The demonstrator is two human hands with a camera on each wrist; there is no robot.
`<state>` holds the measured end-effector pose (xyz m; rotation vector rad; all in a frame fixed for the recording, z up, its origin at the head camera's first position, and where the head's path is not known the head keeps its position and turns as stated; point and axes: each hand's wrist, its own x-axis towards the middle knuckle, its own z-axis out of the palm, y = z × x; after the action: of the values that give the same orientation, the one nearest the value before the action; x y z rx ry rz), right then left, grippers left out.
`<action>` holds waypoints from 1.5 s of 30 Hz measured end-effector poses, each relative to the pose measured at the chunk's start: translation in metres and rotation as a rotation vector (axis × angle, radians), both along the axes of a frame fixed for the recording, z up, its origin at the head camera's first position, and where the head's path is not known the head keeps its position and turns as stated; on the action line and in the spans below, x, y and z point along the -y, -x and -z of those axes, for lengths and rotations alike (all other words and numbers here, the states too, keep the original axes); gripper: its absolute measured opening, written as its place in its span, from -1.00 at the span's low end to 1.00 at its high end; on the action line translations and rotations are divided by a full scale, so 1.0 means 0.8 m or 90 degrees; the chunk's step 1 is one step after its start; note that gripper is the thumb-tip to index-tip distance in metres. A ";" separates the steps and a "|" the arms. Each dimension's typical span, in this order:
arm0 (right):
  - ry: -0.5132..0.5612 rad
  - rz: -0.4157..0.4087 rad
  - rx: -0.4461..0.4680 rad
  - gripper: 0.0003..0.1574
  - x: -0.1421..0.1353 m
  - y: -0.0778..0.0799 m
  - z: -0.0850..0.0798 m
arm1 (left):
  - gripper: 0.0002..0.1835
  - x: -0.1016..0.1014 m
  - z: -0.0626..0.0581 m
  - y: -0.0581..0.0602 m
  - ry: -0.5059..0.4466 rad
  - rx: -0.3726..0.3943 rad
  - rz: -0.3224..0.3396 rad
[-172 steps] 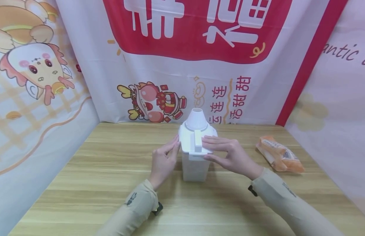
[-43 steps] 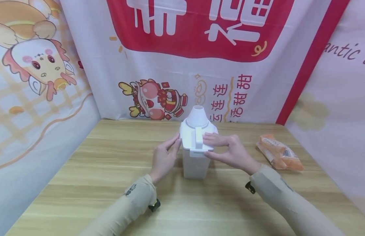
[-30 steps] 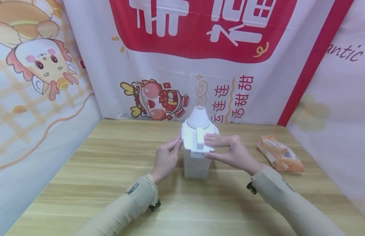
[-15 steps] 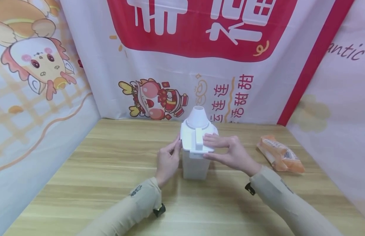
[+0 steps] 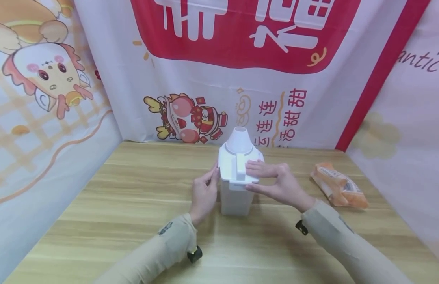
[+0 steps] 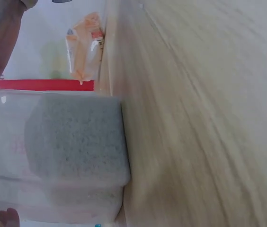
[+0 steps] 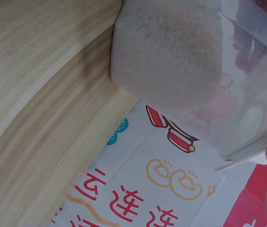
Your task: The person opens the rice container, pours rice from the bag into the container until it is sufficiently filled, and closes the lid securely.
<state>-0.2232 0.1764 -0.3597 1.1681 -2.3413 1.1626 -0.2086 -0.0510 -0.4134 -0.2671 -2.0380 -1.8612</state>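
A translucent storage container [image 5: 236, 199] stands upright on the table, with a white lid [image 5: 228, 167] on top. The lid carries a bar handle and a white cone open at its tip. Pale grains [image 6: 81, 137] fill the lower part, as the left wrist view shows. At the lid's left edge, the thumb and fingers of my left hand [image 5: 204, 195] pinch the side; their tips are partly hidden. My right hand [image 5: 281, 185] holds the lid from the right: fingers lie on it beside the handle, the thumb against the front clip.
An orange and clear plastic packet [image 5: 340, 187] lies on the wood-grain table [image 5: 134, 189] to the right. White printed cloths [image 5: 191, 75] hang behind and along both sides of the table. Both wrists wear dark straps.
My left hand and forearm have shifted slightly right, with the fingers still at the lid's edge. My right hand and the container keep their places; the head view drifts a little.
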 end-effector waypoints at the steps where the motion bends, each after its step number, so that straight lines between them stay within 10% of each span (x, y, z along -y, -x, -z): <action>1: 0.002 0.000 0.001 -0.47 0.000 0.000 0.000 | -0.67 0.000 0.000 0.000 -0.009 0.005 0.000; 21: 0.007 0.022 0.003 -0.44 0.001 -0.004 -0.001 | -0.51 0.018 -0.016 -0.002 0.114 0.002 0.008; 37: 0.062 0.034 0.006 -0.48 0.017 -0.036 -0.023 | -0.50 0.013 -0.013 -0.025 0.270 -0.213 0.004; 45: 0.074 0.043 0.009 -0.43 0.010 -0.015 0.004 | -0.52 0.016 -0.016 -0.028 0.270 -0.274 -0.006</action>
<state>-0.2110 0.1685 -0.3627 1.0372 -2.2710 1.2681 -0.1863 -0.0639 -0.4006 -0.7005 -2.0826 -1.2097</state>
